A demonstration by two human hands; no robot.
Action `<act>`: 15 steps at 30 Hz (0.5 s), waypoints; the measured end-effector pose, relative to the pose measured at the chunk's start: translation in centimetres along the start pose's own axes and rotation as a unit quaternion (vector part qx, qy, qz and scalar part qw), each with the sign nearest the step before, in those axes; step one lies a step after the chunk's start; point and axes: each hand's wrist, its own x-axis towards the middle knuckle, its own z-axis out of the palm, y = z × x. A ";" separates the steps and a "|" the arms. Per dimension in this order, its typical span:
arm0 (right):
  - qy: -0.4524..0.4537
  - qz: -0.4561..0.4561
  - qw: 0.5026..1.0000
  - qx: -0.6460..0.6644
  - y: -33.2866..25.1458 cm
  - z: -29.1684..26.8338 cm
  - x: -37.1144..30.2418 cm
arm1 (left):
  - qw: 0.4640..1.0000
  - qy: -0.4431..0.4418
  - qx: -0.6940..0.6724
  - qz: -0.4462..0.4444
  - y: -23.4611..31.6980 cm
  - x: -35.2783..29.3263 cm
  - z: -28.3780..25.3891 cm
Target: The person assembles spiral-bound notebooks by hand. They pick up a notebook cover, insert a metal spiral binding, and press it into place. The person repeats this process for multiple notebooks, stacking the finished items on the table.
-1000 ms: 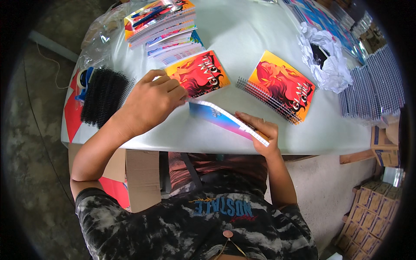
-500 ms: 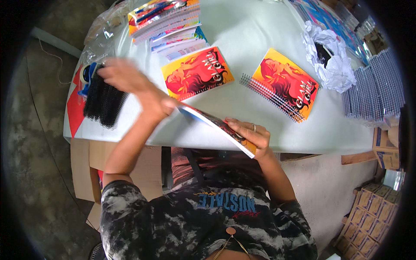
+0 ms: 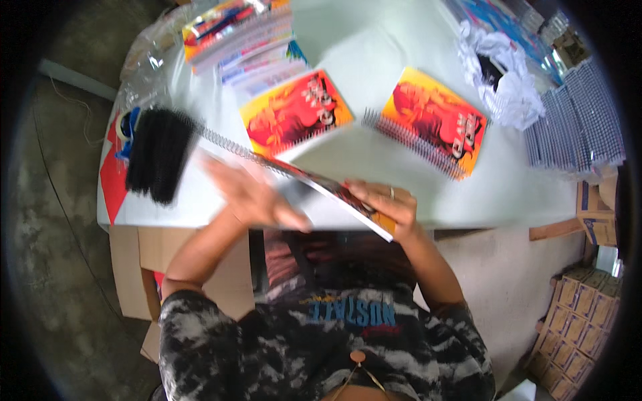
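Observation:
My right hand (image 3: 386, 206) grips a thin notebook (image 3: 364, 217) by its near right end, edge tilted up, with a red and orange cover. A spiral binding coil (image 3: 227, 144) stretches from the notebook's far left end toward a bundle of black coils (image 3: 157, 160). Just below this coil, my left hand (image 3: 247, 194) is blurred, its fingers stretched out and holding nothing I can see. Beyond lie two more notebooks with red and yellow covers: one flat notebook (image 3: 294, 110) in the middle, and a notebook with coils along its edge (image 3: 438, 120) to the right.
A stack of notebooks (image 3: 241, 47) stands at the back left. Beside the coil bundle are a blue tape dispenser (image 3: 124, 134) and a red sheet (image 3: 112, 190). Crumpled white wrapping (image 3: 511, 97) and stacked spiral-bound books (image 3: 575, 127) occupy the right side. Small boxes (image 3: 578, 314) are piled lower right.
My left hand has swung from near the coil bundle down and right, toward the notebook. A coil now shows stretched out from the notebook's end. The right hand keeps its grip.

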 end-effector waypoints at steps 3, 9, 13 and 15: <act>-0.005 -0.008 1.000 0.012 -0.6 1.4 0.3 | 0.996 -0.084 0.006 -0.015 -2.8 1.4 -0.4; 0.010 -0.001 1.000 0.017 0.0 0.8 0.0 | 0.988 -0.079 -0.090 0.098 2.5 1.9 -1.3; -0.006 -0.023 1.000 0.006 -0.8 2.3 0.4 | 0.994 -0.076 -0.027 -0.078 -0.1 2.1 0.3; 0.018 0.007 0.999 0.028 -0.5 2.0 0.1 | 0.986 -0.127 -0.105 -0.022 3.0 -2.7 1.1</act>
